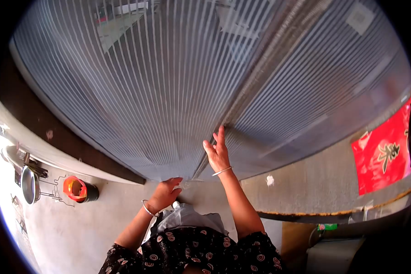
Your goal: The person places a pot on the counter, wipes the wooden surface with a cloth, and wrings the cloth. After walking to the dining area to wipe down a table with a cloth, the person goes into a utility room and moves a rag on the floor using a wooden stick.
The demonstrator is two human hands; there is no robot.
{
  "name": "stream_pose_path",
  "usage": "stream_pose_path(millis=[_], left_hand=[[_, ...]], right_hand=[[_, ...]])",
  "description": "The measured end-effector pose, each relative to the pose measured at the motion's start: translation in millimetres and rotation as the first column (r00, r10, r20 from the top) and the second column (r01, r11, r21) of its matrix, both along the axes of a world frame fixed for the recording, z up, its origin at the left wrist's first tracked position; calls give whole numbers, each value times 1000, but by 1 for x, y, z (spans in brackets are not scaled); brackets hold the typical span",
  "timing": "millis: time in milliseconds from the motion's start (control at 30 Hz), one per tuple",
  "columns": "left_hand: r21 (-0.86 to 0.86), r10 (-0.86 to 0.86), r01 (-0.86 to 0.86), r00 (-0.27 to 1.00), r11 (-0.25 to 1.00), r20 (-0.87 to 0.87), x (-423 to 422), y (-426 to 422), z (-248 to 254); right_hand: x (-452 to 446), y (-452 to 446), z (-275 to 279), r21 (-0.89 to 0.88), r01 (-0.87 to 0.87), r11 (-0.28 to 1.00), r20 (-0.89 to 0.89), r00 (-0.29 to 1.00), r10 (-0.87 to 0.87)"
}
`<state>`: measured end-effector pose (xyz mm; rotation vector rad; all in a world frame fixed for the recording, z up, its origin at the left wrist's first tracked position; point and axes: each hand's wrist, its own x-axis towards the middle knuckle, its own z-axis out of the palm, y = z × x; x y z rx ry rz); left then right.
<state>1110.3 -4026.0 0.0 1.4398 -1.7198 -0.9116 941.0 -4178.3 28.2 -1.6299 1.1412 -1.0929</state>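
Nearest: left hand (165, 194), fingers partly curled, thumb apart, nothing seen in grip; it lay close to the lower end of the ribbed sheet (137, 96), contact unclear. Right hand (218, 157), fingers loosely spread and holding nothing, reached farther, one fingertip at the dark strip (255, 82) dividing the sheet. Judged: that finger was placed to feel or steady the strip, the left to guard the lower end. (Both wrists bore bangles.) The sheet rose directly in front of both hands.

Farther, left side: dark bucket (93, 192) with a red-orange bag (72, 188) in its mouth, presumably as a liner; pan (30, 185) near it. Right side: red paper (372, 157), one black brush-style character, possibly 来; another cut off. Pale square label (360, 18), far up the sheet: unreadable.
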Motion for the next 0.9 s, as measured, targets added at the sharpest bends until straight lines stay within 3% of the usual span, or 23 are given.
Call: stream_pose_path(millis=[133,200,267,300,400,433,467,533,600,733,800,900], left_hand=[[-103,-91,86,995,991,-44,2,-78,20],[-165,-145,137,989,977,-38,-4,-119,29],[-152,-243,257,965,954,102,-7,-162,44],[-159,-272,273,962,949,27,-8,-187,34],[-107,-22,26,999,994,37,13,-243,39],[-238,53,-35,996,971,67,28,-259,30],[-371,130,-89,988,924,87,48,-273,21],[-433,161,-201,979,879,-129,88,-290,26],[-282,276,-324,941,903,-196,117,-289,51],[-232,534,-577,815,783,-227,160,-272,51],[-203,631,-665,747,719,-210,164,-262,57],[-334,702,-635,699,696,133,156,-257,60]], right_hand=[[22,-30,12,-27,-54,998,12,998,54],[28,-44,21,-3,-165,986,-31,986,165],[29,-59,47,47,-298,953,-91,949,302],[29,-74,37,-26,-313,949,-73,948,310],[9,-117,56,-110,-325,939,-280,917,285],[1,-134,49,-200,-289,936,-180,950,255],[-8,-145,52,-157,-266,951,-170,956,239],[-28,-167,59,-75,-212,974,-146,969,199],[-46,-195,43,-63,-151,986,-84,986,146],[-84,-243,27,3,-47,999,-26,999,47],[-96,-260,31,26,-5,1000,-34,999,6],[-108,-290,14,89,89,992,21,996,-91]])
